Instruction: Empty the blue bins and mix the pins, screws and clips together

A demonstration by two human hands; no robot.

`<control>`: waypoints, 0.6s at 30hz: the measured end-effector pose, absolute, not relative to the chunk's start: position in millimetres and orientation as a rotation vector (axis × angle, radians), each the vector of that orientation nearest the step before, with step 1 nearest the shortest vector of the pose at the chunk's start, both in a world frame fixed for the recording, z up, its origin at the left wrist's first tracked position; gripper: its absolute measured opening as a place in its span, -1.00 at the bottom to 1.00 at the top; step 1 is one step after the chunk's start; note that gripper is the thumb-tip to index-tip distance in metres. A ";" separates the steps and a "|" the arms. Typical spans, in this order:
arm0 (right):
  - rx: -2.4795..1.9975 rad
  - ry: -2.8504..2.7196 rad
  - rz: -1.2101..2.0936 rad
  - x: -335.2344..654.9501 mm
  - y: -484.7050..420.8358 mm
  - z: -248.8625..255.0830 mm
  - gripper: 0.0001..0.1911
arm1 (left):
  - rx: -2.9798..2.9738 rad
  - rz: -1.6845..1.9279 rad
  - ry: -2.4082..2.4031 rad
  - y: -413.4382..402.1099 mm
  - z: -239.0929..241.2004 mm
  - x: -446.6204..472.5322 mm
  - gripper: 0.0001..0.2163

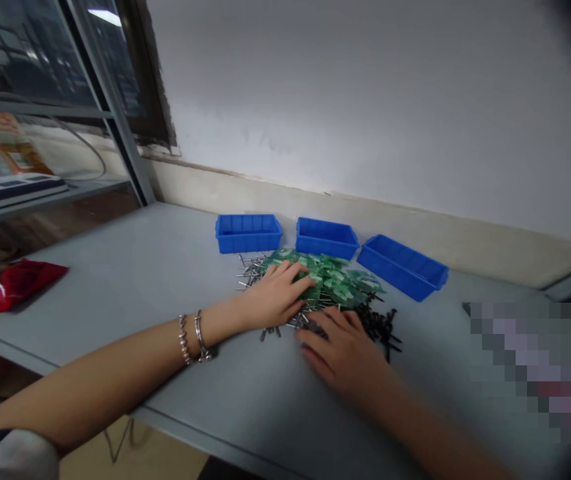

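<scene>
My left hand lies over the left part of a heap, its fingers apart on small green plastic packets and thin silver metal pins. A bracelet circles that wrist. Closer to me, my right hand reaches into the front of the heap with its fingers spread; its fingertips touch silver pins, and nothing is visibly gripped. Black screws lie heaped just to the right of it. What is beneath both palms is hidden.
Three blue plastic bins, a left one, a middle one and a right one, stand behind the heap along the wall. A red pouch lies at the table's left. A metal shelf rises beyond it. The far right is pixelated.
</scene>
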State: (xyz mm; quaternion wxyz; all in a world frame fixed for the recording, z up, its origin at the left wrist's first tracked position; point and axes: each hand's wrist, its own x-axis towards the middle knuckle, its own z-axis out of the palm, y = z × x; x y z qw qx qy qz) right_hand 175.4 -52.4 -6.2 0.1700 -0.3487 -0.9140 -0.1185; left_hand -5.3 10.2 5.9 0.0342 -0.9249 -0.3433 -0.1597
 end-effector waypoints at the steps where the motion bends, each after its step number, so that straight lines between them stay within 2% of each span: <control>1: -1.054 -2.569 -0.372 180.6 -48.7 -5.4 -0.88 | -2.846 -0.489 -1.055 10.4 6.0 -5.4 -0.72; 6: -1.140 -2.432 -0.432 195.8 -41.1 0.3 -0.82 | -2.857 -0.485 -1.051 10.9 6.2 -5.2 -0.74; 13: -0.724 -2.617 -0.183 169.2 -61.1 -4.3 -0.79 | -2.845 -0.489 -1.040 10.8 5.6 -5.7 -0.75; 18: -0.992 -2.575 -0.216 177.8 -51.7 -4.0 -0.79 | -2.852 -0.495 -1.035 12.0 4.8 -5.6 -0.74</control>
